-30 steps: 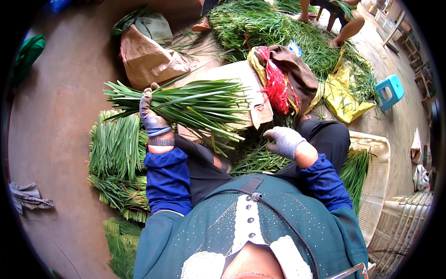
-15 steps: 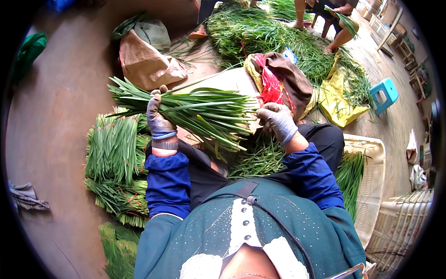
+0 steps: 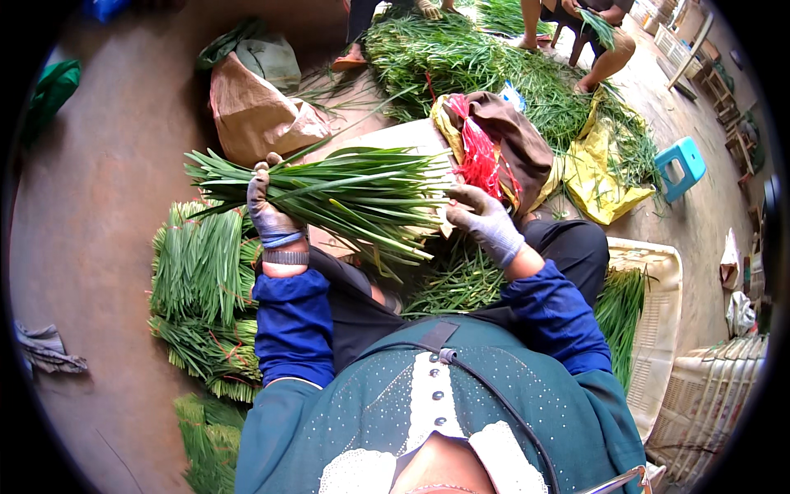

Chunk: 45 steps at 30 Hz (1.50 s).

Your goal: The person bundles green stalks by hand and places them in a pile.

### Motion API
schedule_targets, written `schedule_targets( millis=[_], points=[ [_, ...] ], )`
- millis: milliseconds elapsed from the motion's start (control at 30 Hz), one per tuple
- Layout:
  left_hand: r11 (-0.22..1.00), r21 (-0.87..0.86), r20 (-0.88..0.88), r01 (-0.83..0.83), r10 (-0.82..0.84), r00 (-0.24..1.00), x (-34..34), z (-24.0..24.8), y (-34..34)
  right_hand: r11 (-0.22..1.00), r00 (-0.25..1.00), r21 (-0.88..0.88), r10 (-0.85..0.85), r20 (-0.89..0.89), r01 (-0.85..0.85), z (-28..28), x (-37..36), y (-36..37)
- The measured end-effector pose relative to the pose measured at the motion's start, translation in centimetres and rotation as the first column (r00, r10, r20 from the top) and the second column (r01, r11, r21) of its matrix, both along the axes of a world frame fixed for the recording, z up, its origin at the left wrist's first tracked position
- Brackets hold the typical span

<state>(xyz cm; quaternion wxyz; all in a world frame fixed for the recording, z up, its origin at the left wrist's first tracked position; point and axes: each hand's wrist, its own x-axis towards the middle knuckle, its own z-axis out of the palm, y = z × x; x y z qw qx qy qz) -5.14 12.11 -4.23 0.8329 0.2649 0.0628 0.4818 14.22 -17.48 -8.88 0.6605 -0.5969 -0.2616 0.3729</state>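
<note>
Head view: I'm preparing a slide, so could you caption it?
Gloved left hand grips a bunch of green leaves; gloved right hand by its pale ends.

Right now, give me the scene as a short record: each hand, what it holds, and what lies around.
Left hand: gloved, closed around a bunch of long green stalks
Right hand: gloved, at the bunch's right end; contact unclear
To the left: tied green bundles, stacked
To the right: pale crate holding more greens
Ahead: red strands against brown cloth
Beyond: loose green pile; blue stool
</note>
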Motion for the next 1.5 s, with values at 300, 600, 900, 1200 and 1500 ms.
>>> schedule_targets(
  millis=[300,600,900,1200,1500],
  points=[
    [0.999,0.026,0.006,-0.037,0.037,0.999,0.9,-0.2,-0.3,0.955,0.921,0.096,-0.241,-0.305,0.282,-2.2,-1.5,3.6],
    [1.000,0.014,-0.003,-0.020,0.020,1.000,1.3,-0.4,-0.1,0.925,0.822,0.339,0.057,-0.567,0.170,-2.9,-0.9,5.2],
    [0.991,-0.034,-0.029,-0.127,0.126,0.992,-0.1,-0.5,1.1,0.823,0.498,-0.568,0.492,0.714,0.001,-1.7,2.9,-1.6],
    [0.998,0.061,0.033,-0.034,0.032,0.999,1.0,0.4,-0.3,0.978,0.665,-0.187,0.199,0.720,-0.090,3.4,-2.2,2.3],
    [0.996,0.054,0.035,-0.070,0.068,0.997,1.2,0.4,-0.4,0.990,0.999,-0.140,0.038,0.024,-0.035,-1.7,-2.1,4.8]
  ],
)
